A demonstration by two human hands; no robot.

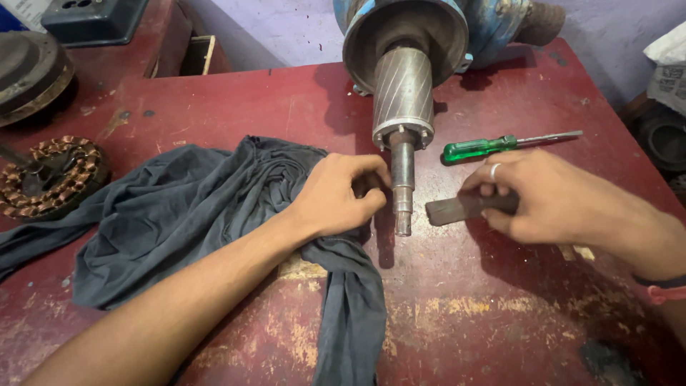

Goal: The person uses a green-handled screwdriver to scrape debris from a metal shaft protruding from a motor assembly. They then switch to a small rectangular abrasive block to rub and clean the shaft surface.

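A motor rotor [402, 93] with slanted grooves sticks out of a blue housing [493, 28] toward me, its steel shaft [402, 186] pointing at the table's front. My left hand [336, 196] rests on a dark grey cloth [186, 214] and curls against the left side of the shaft. My right hand [550, 193], wearing a ring, grips a flat dark metal bar [457, 209] whose free end points at the shaft, a short gap away.
A green-handled screwdriver [493, 146] lies behind my right hand. A copper-wound stator [46, 175] and a round metal cover [28, 75] sit at the left of the worn red table [464, 307]. A dark box [93, 18] stands at the back left.
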